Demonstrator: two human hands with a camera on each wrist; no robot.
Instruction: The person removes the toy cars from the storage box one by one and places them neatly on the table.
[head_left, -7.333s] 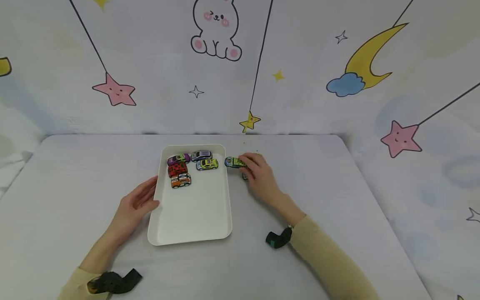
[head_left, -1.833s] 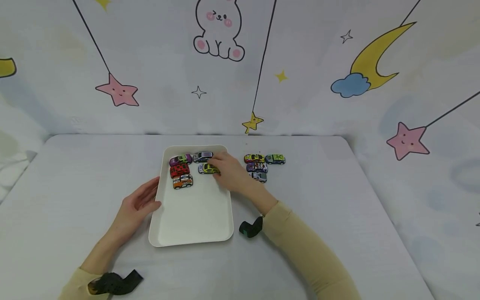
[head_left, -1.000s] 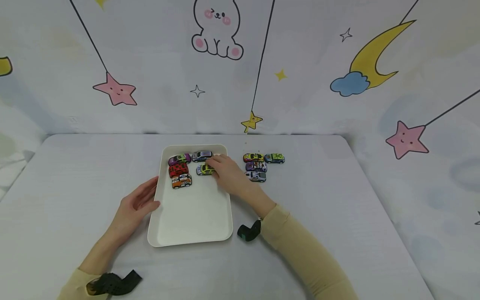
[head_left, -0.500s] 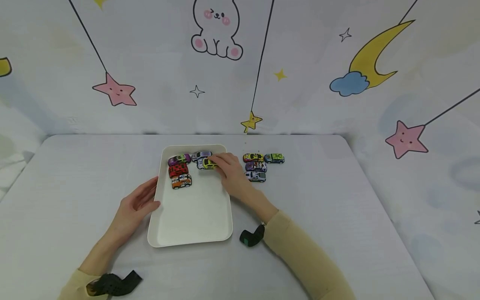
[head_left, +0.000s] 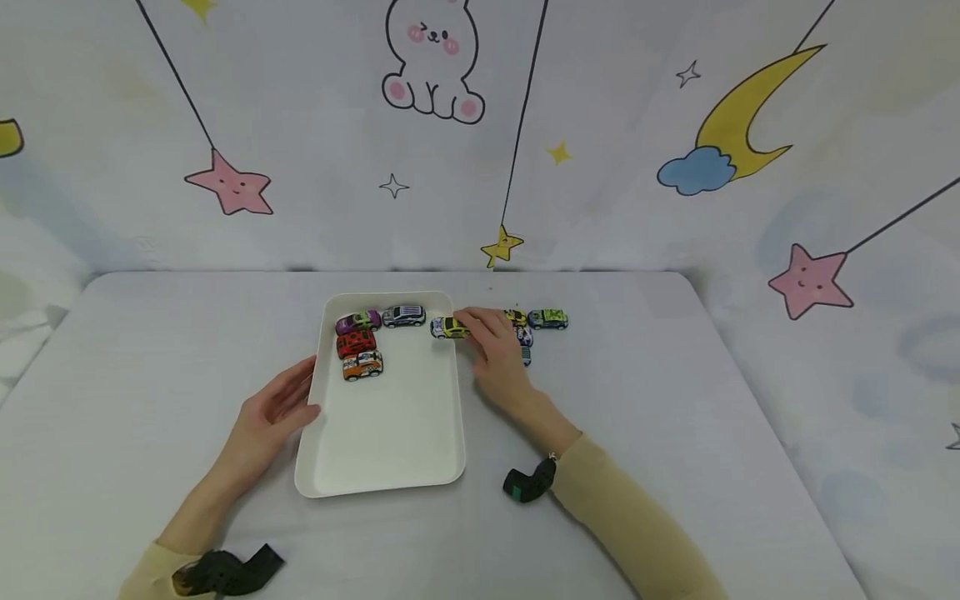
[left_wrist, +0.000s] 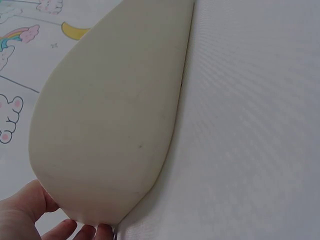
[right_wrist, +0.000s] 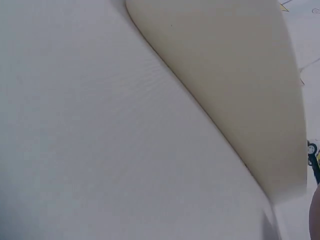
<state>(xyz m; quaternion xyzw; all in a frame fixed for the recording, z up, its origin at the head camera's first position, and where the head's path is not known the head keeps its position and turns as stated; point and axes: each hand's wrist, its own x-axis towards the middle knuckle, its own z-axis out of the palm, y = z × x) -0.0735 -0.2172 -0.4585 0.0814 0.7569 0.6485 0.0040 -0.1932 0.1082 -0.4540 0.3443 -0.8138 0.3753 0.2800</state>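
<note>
My right hand (head_left: 498, 358) pinches a yellow-green toy car (head_left: 448, 327) above the right rim of the white tray (head_left: 382, 483). In the right wrist view only a sliver of that hand (right_wrist: 314, 215) and part of the car (right_wrist: 313, 155) show at the right edge. My left hand (head_left: 262, 421) rests on the tray's left side, thumb and fingers spread along it; in the left wrist view its fingertips (left_wrist: 80, 231) touch the outer wall (left_wrist: 110, 125). Inside the tray are a purple car (head_left: 358, 322), a red car (head_left: 356, 342), an orange-white car (head_left: 362, 365) and a silver-blue car (head_left: 404, 315).
Right of the tray, a green car (head_left: 548, 318) stands on the white table (head_left: 637, 375). Beside it, a yellow car (head_left: 516, 317), a purple-white car (head_left: 525, 335) and a silver car (head_left: 526, 356) are partly behind my right hand. A patterned backdrop (head_left: 600, 108) rises behind.
My right hand has lifted the yellow-green car from beside the silver-blue car and carried it right to the tray's rim. Earlier it released the green car on the table. My left hand has stayed put.
</note>
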